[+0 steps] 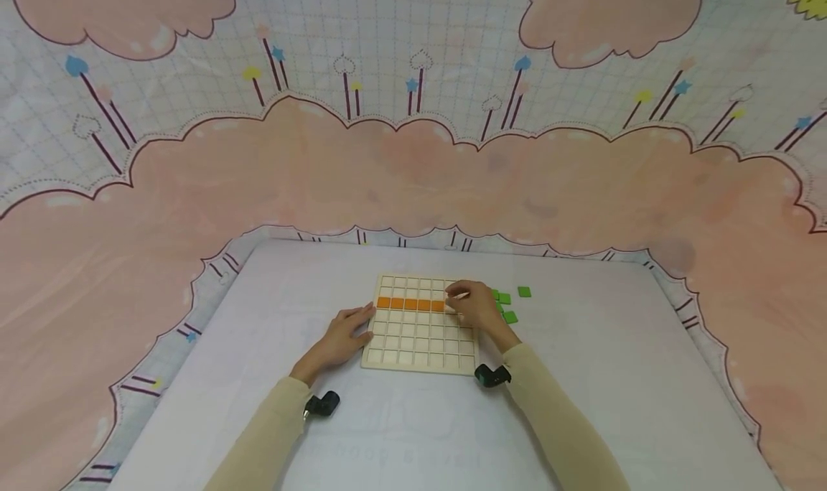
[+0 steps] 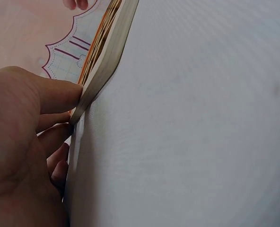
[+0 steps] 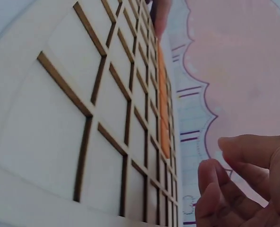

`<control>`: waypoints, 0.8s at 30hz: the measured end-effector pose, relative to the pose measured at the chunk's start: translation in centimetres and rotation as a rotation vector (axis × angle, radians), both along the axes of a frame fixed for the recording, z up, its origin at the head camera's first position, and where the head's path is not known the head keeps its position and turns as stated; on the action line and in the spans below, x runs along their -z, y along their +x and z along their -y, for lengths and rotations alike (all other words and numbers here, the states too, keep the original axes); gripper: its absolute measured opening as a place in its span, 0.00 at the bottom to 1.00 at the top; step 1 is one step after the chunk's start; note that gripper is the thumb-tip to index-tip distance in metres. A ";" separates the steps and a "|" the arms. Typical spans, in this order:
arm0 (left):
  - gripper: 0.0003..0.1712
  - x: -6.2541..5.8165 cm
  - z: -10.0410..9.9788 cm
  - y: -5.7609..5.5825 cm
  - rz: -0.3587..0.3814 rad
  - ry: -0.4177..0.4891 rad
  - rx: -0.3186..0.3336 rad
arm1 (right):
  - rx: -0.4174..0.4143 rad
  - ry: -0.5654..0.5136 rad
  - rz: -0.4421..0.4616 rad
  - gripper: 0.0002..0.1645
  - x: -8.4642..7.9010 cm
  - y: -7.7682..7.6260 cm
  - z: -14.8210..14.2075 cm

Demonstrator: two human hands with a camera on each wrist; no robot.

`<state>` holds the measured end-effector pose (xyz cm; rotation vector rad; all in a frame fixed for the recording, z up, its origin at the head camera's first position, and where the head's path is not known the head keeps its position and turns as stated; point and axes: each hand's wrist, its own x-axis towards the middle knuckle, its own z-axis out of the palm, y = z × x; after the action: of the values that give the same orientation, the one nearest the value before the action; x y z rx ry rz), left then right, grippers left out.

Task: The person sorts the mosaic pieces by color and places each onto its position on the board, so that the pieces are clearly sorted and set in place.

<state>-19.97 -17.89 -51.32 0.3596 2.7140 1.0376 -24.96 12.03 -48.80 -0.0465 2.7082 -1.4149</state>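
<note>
Board (image 1: 420, 342) lies under parted, empty right grip (image 1: 477, 306), spread left grip (image 1: 340, 337) touching its edge

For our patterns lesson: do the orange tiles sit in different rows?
No, the orange tiles lie in one row of the board.

no readable text, no numbers, no signs

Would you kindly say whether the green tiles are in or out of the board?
Out: the visible green tiles lie on the white table, right of the board.
</note>
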 end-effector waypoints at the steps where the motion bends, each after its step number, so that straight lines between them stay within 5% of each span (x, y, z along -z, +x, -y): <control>1: 0.34 0.1 0.0 0.0 0.003 0.002 -0.002 | -0.001 -0.007 -0.018 0.12 -0.2 0.1 -0.1; 12: 0.33 0.0 0.0 0.0 0.011 -0.003 -0.008 | -0.007 -0.003 -0.166 0.14 -1.9 0.9 -2.0; 24: 0.33 0.3 0.1 -0.1 -0.017 -0.013 0.010 | 0.070 0.016 -0.083 0.16 -2.0 1.1 -4.6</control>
<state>-20.09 -18.00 -51.62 0.3805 2.7295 1.0188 -23.83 16.65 -46.80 -0.0101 2.8137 -1.4409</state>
